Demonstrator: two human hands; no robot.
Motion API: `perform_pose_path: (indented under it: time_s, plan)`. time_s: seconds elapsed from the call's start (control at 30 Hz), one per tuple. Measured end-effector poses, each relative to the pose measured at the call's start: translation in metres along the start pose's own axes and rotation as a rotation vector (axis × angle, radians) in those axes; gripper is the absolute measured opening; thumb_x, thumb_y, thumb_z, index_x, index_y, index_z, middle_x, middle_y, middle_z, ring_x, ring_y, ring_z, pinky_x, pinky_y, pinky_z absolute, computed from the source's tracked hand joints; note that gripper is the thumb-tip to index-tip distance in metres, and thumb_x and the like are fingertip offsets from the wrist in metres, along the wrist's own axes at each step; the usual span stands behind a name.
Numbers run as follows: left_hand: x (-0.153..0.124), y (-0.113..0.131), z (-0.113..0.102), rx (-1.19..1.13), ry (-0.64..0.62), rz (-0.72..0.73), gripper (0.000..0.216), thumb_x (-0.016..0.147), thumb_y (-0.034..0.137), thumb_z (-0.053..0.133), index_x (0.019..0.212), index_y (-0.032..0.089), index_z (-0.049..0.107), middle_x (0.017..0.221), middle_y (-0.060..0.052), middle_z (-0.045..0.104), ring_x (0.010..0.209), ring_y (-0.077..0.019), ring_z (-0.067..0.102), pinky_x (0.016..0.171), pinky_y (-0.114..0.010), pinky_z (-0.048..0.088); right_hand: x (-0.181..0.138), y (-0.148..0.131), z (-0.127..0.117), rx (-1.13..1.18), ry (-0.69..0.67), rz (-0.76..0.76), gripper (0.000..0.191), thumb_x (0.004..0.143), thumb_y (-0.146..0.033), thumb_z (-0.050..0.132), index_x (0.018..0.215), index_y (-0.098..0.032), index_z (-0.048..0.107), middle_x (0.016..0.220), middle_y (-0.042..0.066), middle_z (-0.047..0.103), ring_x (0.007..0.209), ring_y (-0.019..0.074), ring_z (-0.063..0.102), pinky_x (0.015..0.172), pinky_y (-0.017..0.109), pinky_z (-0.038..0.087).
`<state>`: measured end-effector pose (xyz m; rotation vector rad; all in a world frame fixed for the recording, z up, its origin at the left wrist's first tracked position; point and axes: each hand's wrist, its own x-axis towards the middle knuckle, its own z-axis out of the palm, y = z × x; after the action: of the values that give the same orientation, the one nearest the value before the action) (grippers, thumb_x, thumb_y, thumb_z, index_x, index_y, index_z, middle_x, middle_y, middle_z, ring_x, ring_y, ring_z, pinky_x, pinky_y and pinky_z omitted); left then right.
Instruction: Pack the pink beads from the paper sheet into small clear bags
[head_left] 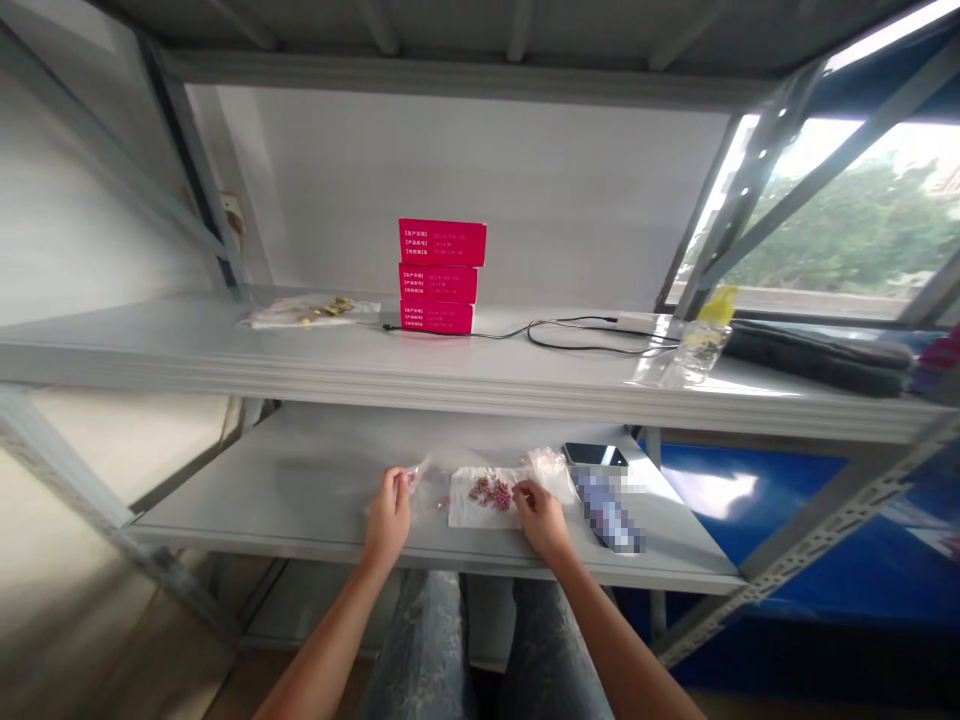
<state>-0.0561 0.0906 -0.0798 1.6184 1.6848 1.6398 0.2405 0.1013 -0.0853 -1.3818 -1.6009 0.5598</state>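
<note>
My left hand (393, 508) is closed on a clear plastic bag (421, 470) above the lower shelf. A few small reddish pieces (442, 502) lie just right of it. In the middle, a white sheet (466, 514) carries a loose pile of small red and pinkish beads (491, 492). My right hand (538, 512) is at the right edge of that pile, fingers pinched together; whatever is between the fingertips is too small to make out. Behind this hand rests a crumpled clear bag (551, 472) with pale pink contents.
A phone (595, 455) and a pixelated bluish item (609, 512) lie to the right on the lower shelf (247, 490). Above, the upper shelf holds stacked pink boxes (439, 283), a bag with yellow pieces (315, 312), a black cable (577, 348) and a yellow-topped bottle (703, 338).
</note>
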Motion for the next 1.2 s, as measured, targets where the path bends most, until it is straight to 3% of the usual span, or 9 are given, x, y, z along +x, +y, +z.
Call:
perform_pose_path:
  time_s: [0.13,0.33,0.5,0.7,0.8,0.9,1.07,1.13,1.2]
  plan:
    - [0.003,0.016,0.009,-0.308,0.058,-0.142,0.042,0.095,0.060,0.048,0.111,0.021,0.056,0.102,-0.009,0.072,0.074,-0.0213,0.074,0.056,-0.031,0.062,-0.003,-0.005,-0.003,0.028,0.052,0.012,0.025,0.088,-0.035,0.052,0.091,-0.018,0.071,0.076,0.006,0.072,0.068,0.0205,0.064,0.066,0.030,0.047]
    - [-0.007,0.059,0.060,-0.632,-0.180,-0.336,0.038,0.088,0.055,0.058,0.106,0.021,0.057,0.095,-0.002,0.064,0.070,-0.0150,0.068,0.053,-0.027,0.061,-0.006,-0.015,-0.006,0.103,-0.005,-0.061,0.038,0.096,-0.049,0.048,0.095,-0.017,0.069,0.081,0.008,0.073,0.074,0.0218,0.067,0.068,0.030,0.049]
    - [-0.024,0.061,0.098,-0.747,-0.326,-0.391,0.033,0.087,0.051,0.055,0.106,0.023,0.056,0.100,-0.003,0.065,0.079,-0.0173,0.069,0.060,-0.031,0.062,-0.005,-0.015,-0.007,0.164,-0.093,-0.088,0.043,0.095,-0.056,0.050,0.087,-0.017,0.067,0.074,0.004,0.067,0.067,0.0187,0.059,0.062,0.028,0.045]
    - [-0.031,0.048,0.103,-0.578,-0.318,-0.340,0.038,0.092,0.058,0.052,0.108,0.024,0.056,0.088,-0.002,0.068,0.069,-0.0154,0.067,0.056,-0.025,0.054,-0.002,-0.009,-0.009,0.284,-0.149,-0.013,0.047,0.093,-0.060,0.052,0.080,-0.018,0.065,0.065,0.000,0.056,0.060,0.0155,0.049,0.056,0.027,0.038]
    - [-0.031,0.052,0.097,-0.566,-0.378,-0.349,0.047,0.089,0.058,0.061,0.121,0.024,0.052,0.092,-0.003,0.071,0.056,-0.0121,0.062,0.044,-0.020,0.041,-0.001,-0.008,-0.009,0.279,-0.179,-0.011,0.043,0.092,-0.057,0.056,0.081,-0.017,0.067,0.066,0.000,0.058,0.062,0.0153,0.050,0.059,0.026,0.039]
    - [-0.031,0.057,0.097,-0.465,-0.438,-0.314,0.040,0.089,0.054,0.062,0.113,0.023,0.056,0.098,-0.004,0.072,0.049,-0.0109,0.059,0.040,-0.020,0.036,-0.001,-0.009,-0.006,0.191,-0.180,-0.052,0.040,0.091,-0.053,0.059,0.072,-0.018,0.065,0.065,0.000,0.059,0.062,0.0146,0.049,0.059,0.026,0.037]
    - [-0.034,0.057,0.109,-0.145,-0.244,-0.034,0.017,0.095,0.037,0.056,0.100,0.022,0.060,0.095,-0.009,0.072,0.084,-0.0222,0.071,0.073,-0.031,0.055,-0.001,-0.010,0.001,-0.026,-0.152,-0.087,0.032,0.089,-0.038,0.059,0.064,-0.019,0.059,0.057,-0.001,0.054,0.056,0.0132,0.044,0.055,0.026,0.028]
    - [-0.036,0.057,0.112,-0.090,-0.197,-0.007,0.015,0.096,0.034,0.056,0.104,0.022,0.060,0.097,-0.010,0.073,0.091,-0.0238,0.071,0.081,-0.034,0.055,-0.001,-0.010,0.001,-0.035,-0.129,-0.068,0.031,0.089,-0.037,0.057,0.064,-0.019,0.058,0.057,-0.001,0.055,0.057,0.0135,0.045,0.055,0.026,0.029]
    - [-0.037,0.058,0.112,-0.108,-0.166,-0.043,0.019,0.095,0.033,0.058,0.109,0.021,0.060,0.097,-0.009,0.073,0.088,-0.0228,0.071,0.078,-0.034,0.055,0.000,-0.009,-0.001,-0.004,-0.099,-0.058,0.032,0.090,-0.039,0.057,0.065,-0.019,0.059,0.059,-0.001,0.056,0.058,0.0141,0.047,0.056,0.026,0.031]
